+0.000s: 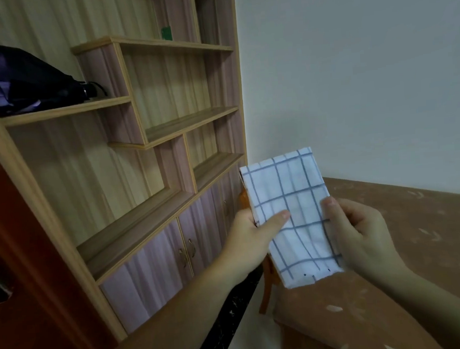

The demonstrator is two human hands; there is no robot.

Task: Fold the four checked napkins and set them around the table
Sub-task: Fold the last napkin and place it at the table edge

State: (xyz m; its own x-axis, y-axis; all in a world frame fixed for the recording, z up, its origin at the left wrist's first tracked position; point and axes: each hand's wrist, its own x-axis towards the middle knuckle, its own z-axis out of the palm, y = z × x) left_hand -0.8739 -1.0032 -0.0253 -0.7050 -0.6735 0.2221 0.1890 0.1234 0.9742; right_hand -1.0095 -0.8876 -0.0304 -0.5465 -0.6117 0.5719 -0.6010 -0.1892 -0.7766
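Note:
A white napkin with blue checks (289, 197) is folded into a narrow rectangle and held up in the air above the table's near left corner. My left hand (251, 238) pinches its left edge, thumb lying across the front. My right hand (360, 230) grips its right edge, thumb on the cloth. The brown table (408, 243) lies below and to the right, its top marked with pale flecks. No other napkin shows in the head view.
A wooden shelf unit with cupboard doors (146, 163) fills the left. A dark bag (29, 79) rests on an upper shelf. An orange chair (267, 283) stands partly hidden behind the napkin at the table's left edge. A plain wall rises behind the table.

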